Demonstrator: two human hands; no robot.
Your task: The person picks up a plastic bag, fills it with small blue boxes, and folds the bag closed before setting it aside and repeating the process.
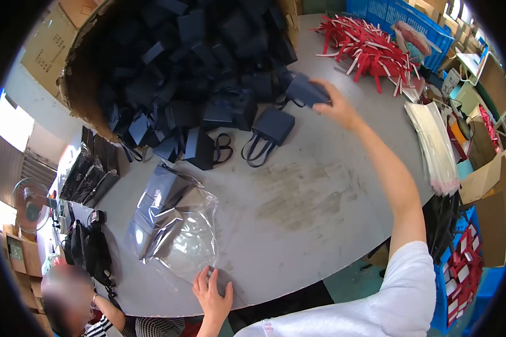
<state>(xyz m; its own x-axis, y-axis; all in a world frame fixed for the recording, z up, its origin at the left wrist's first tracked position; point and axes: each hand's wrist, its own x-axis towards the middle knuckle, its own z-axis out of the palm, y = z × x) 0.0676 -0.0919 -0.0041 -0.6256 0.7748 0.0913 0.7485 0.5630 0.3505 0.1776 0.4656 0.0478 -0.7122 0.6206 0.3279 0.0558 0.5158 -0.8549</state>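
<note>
My right hand (336,108) is closed on a small dark blue gift bag (306,90) at the table's far side, beside the heap. My left hand (212,295) lies at the near edge with its fingers spread, touching or just beside the bottom of a clear plastic bag (194,236). Inside that plastic, several dark blue boxes or bags (160,194) show through the shine. Another dark blue gift bag (272,126) with ribbon handles lies on the table between the hands. More of them (199,147) spill from a large carton.
The carton (78,73) lies tipped at the back left, full of dark blue pieces. Red and white ribbons (371,50) are heaped at the back right, near a blue crate (405,19). Clear plastic sleeves (432,147) lie along the right edge. Another person (67,300) sits at lower left.
</note>
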